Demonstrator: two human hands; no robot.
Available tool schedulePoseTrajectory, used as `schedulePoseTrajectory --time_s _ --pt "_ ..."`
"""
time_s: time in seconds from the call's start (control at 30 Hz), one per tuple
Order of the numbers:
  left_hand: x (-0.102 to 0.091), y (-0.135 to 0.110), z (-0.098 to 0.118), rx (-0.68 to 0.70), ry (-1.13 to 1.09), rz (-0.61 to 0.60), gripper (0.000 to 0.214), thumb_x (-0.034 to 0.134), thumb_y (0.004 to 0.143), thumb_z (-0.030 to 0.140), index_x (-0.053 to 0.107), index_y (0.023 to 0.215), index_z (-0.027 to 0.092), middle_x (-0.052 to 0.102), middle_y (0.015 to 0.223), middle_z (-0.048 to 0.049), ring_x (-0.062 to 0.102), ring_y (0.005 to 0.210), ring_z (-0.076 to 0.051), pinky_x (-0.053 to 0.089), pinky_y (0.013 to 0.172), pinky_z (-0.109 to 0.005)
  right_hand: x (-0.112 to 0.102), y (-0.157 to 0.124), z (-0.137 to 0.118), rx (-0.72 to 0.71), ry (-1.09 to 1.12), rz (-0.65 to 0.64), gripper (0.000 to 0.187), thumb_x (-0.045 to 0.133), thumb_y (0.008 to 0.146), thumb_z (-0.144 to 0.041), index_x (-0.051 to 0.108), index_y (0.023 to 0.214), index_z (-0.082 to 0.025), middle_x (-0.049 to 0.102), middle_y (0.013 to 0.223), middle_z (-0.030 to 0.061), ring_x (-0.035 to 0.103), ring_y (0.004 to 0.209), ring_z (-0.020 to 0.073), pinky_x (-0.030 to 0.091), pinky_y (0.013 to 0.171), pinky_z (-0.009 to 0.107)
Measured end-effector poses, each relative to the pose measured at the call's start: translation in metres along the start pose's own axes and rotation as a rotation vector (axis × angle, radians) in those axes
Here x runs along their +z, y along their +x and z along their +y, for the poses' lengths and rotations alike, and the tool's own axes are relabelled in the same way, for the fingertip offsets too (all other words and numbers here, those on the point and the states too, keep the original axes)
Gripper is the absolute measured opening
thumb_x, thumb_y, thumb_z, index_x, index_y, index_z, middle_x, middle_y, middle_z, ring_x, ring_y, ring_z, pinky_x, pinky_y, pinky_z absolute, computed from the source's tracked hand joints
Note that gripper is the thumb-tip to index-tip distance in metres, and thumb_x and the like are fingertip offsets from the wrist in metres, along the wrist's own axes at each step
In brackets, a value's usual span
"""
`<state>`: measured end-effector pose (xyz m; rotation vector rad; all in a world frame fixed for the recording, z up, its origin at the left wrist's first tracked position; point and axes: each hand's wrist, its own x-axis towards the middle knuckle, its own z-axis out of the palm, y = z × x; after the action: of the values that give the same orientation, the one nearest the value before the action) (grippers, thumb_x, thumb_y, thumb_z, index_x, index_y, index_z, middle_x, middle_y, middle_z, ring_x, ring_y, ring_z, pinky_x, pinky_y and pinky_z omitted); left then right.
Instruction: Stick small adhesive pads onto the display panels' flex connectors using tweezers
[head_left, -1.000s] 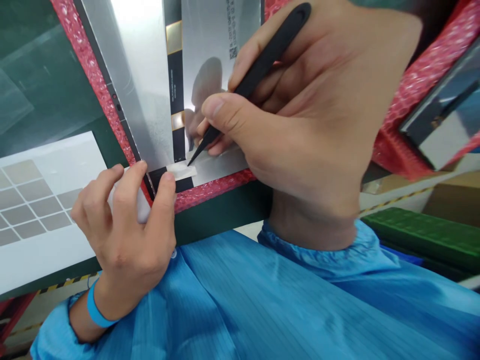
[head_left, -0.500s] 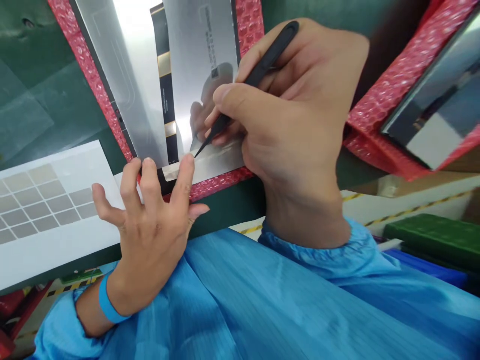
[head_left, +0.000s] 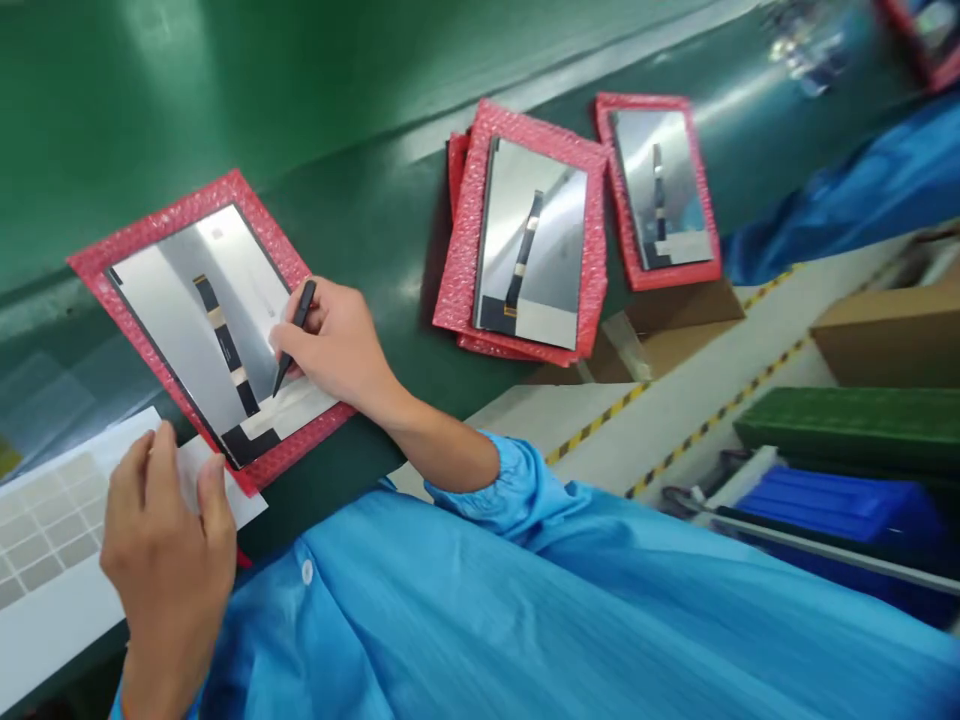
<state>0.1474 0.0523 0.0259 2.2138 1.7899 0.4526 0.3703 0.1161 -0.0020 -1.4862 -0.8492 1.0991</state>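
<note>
My right hand grips a pair of black tweezers, its tip pointing down at the pale strip along the near edge of a silver display panel. A black flex cable with gold bands runs across the panel's back. Beneath the panel lies pink bubble wrap. My left hand hovers at the near left, fingers apart and holding nothing, over a white sheet of grey square stickers. Part of that sheet is hidden behind the hand.
To the right, a second panel tops a stack of pink bubble wrap, with another wrapped panel beyond it. A co-worker's blue sleeve reaches in at far right. Cardboard boxes and a blue bin are below the bench.
My left hand has left the panel's near edge and moved left to the sticker sheet. The tweezers stay in my right hand at the panel. The view has pulled back, showing more bench.
</note>
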Motion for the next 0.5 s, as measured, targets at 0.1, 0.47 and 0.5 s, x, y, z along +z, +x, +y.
schedulePoseTrajectory --time_s 0.1,0.47,0.5 --pt "-0.011 0.03 0.016 -0.255 -0.155 -0.099 0.062 0.061 0.102 0.052 0.055 0.154 0.02 0.07 0.142 -0.0201 0.075 0.104 -0.035 0.059 0.09 -0.05 0.003 0.001 -0.004 0.092 0.105 -0.004 0.019 0.07 0.075 -0.019 0.053 0.075 -0.026 0.065 0.061 -0.0062 0.065 0.052 0.0169 0.056 0.046 0.028" --pt "0.0 0.082 0.025 -0.599 -0.906 -0.198 0.019 0.078 0.09 0.029 0.073 0.09 0.011 0.077 0.091 -0.0128 0.072 0.086 -0.025 0.057 0.083 -0.038 0.004 -0.011 -0.002 0.1 0.303 0.043 0.031 0.088 0.061 -0.036 0.06 0.067 -0.026 0.061 0.06 -0.0001 0.062 0.048 0.0188 0.049 0.039 0.03" --pt "-0.001 0.077 0.03 -0.598 -0.965 -0.205 0.013 0.078 0.089 0.023 0.073 0.087 0.011 0.078 0.091 -0.0127 0.073 0.086 -0.025 0.057 0.085 -0.038 0.001 -0.014 -0.002 0.092 0.326 0.047 0.031 0.089 0.061 -0.036 0.06 0.064 -0.026 0.057 0.057 -0.0009 0.059 0.048 0.017 0.046 0.039 0.028"
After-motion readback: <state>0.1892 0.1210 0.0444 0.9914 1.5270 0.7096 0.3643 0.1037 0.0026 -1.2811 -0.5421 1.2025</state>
